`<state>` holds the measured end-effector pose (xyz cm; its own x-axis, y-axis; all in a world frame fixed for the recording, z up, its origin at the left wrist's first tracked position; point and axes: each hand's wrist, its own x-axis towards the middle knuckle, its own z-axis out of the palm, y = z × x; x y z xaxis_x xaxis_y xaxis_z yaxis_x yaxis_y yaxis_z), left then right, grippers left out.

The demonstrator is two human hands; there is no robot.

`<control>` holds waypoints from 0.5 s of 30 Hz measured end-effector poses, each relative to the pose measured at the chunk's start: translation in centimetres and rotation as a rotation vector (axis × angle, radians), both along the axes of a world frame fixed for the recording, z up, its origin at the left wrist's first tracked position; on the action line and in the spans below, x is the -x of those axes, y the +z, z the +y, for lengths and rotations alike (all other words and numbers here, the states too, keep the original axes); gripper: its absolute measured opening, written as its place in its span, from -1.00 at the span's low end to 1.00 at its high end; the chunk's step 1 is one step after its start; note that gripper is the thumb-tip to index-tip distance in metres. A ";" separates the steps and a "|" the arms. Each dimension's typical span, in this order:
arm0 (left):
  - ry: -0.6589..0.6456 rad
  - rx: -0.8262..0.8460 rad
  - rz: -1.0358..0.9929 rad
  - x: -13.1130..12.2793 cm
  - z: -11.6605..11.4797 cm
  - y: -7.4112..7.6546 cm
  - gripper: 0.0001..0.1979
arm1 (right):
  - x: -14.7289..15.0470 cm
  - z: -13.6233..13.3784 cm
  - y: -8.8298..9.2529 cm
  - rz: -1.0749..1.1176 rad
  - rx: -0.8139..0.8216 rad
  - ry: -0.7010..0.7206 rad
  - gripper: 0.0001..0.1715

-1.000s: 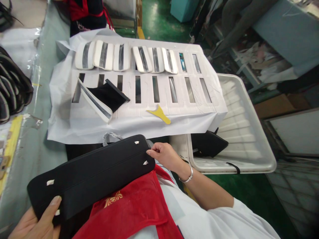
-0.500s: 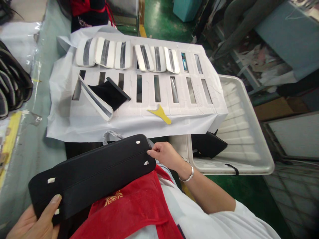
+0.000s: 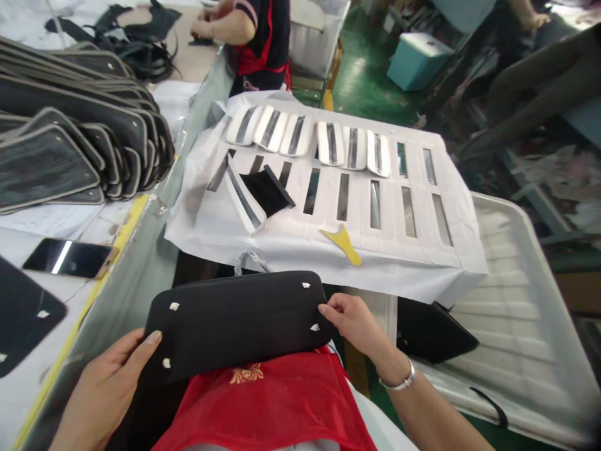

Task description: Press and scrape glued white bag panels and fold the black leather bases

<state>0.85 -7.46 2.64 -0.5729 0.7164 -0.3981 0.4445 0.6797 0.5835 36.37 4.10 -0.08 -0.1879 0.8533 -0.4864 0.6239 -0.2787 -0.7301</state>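
The black panel (image 3: 235, 332) spans the space just before the red apron (image 3: 267, 407), white tabs (image 3: 174, 306) facing up; left hand (image 3: 106, 382) and right hand (image 3: 354, 322), apart, pinch opposite ends, seemingly steadying it. Beyond, a yellow forked piece (image 3: 346, 245) lies on white sheeting (image 3: 413, 269).

Looks forward and down from head height. Takes in left hand (image 3: 110, 382), right hand (image 3: 350, 321) and black panel (image 3: 235, 322) at close range, low in view; reaches past the white sheet (image 3: 399, 275) to green floor (image 3: 360, 59) farther off.
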 end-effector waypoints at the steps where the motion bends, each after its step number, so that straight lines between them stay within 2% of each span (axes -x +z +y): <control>1: -0.007 0.042 -0.041 0.3 0.2 0.4 -0.55 | 0.1 0.0 0.1 0.019 0.029 0.003 -0.62; 3: -0.033 0.105 -0.091 0.6 0.5 1.0 -0.55 | 0.3 -0.1 0.2 0.036 0.082 -0.001 -0.59; 5: -0.071 0.095 -0.114 0.9 0.7 1.1 -0.54 | 0.2 -0.1 0.0 0.009 0.121 -0.016 -0.55; 11: -0.186 -0.083 -0.062 2.1 1.0 -0.4 -0.57 | -0.6 0.7 -1.9 -0.115 0.181 0.029 -0.47; 15: -0.179 -0.130 -0.109 2.4 0.7 -0.3 -0.59 | -0.8 0.8 -1.9 -0.137 0.200 0.033 -0.47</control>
<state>-1.55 -6.76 2.33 -0.3914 0.8516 -0.3487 0.4805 0.5123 0.7118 37.19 4.85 -1.96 -0.1353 0.7319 -0.6678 0.7244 -0.3867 -0.5707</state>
